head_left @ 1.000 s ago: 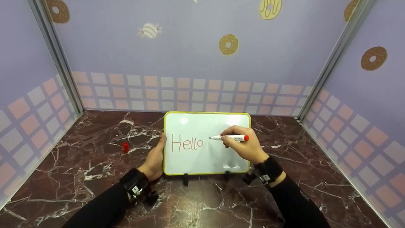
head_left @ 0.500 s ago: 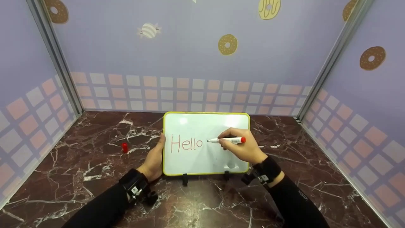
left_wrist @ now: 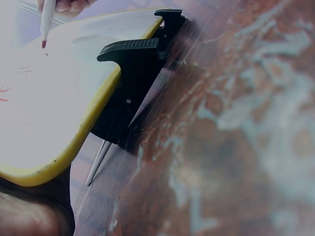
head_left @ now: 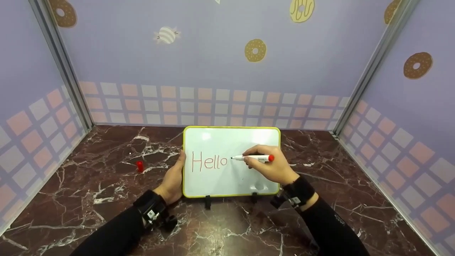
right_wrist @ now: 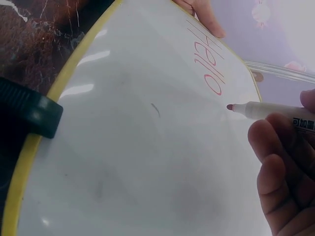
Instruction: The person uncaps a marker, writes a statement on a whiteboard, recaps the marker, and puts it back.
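A small whiteboard [head_left: 217,186] with a yellow frame leans upright on a stand, with "Hello" [head_left: 209,161] in red on its left half. My left hand [head_left: 172,181] grips the board's left edge, thumb along the frame and the other fingers mostly hidden behind. Between thumb and fingers, my right hand [head_left: 273,169] pinches a white marker [head_left: 257,158] with a red end, uncapped. Its tip lies just right of the "o", close to the surface; in the right wrist view the marker tip [right_wrist: 230,107] looks slightly off the board, though contact is hard to judge.
A red marker cap [head_left: 140,166] stands on the dark marble table [head_left: 227,231], left of the board. Black stand clips [left_wrist: 130,49] hook over the board's lower edge. Patterned walls [head_left: 213,64] enclose the back and both sides.
My right hand has shifted left and a little down, bringing the marker tip nearer to the "o". The writing looks the same, and my left hand keeps its grip on the board.
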The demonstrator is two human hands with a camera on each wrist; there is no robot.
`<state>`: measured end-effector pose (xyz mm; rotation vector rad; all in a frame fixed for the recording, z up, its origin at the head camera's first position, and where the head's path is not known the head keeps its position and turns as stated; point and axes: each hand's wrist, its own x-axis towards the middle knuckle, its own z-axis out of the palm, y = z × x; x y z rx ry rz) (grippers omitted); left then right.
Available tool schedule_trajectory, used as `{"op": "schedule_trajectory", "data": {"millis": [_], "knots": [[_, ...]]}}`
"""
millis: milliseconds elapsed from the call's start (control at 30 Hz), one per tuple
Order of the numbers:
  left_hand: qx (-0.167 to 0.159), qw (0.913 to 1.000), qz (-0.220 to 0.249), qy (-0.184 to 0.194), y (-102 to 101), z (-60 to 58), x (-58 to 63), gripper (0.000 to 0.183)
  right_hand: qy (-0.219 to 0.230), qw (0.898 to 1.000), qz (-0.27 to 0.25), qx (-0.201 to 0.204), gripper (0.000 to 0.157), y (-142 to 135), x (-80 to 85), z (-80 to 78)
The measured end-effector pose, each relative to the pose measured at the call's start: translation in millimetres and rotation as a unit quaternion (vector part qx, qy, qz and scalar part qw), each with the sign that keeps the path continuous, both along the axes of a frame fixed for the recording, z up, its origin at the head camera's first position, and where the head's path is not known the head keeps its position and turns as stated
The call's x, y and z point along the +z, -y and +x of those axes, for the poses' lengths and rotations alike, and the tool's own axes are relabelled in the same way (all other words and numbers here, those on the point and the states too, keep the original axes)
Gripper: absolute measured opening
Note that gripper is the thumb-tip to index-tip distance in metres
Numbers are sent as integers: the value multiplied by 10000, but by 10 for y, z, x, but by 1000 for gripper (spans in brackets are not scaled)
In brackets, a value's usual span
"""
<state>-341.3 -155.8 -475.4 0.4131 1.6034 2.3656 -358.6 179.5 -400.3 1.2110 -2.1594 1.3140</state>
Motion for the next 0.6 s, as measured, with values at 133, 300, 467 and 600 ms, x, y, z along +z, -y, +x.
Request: {"op": "schedule_trajectory", "data": {"millis": [133,300,467,600], "knots": [[0,10000,-6,5,-3,-2,-3,83,7,10000,-7,-10,9,6,1,0],[49,10000,-42,49,-1,0,0,83,140,9999,-23,4,10,14,2,5],[75,9999,-4,93,-4,-2,-2,84,208,9998,-6,-43,9,19,9,14],[88,9999,10,90,-6,0,2,85,217,9997,35,-100,9,19,16,21]]}}
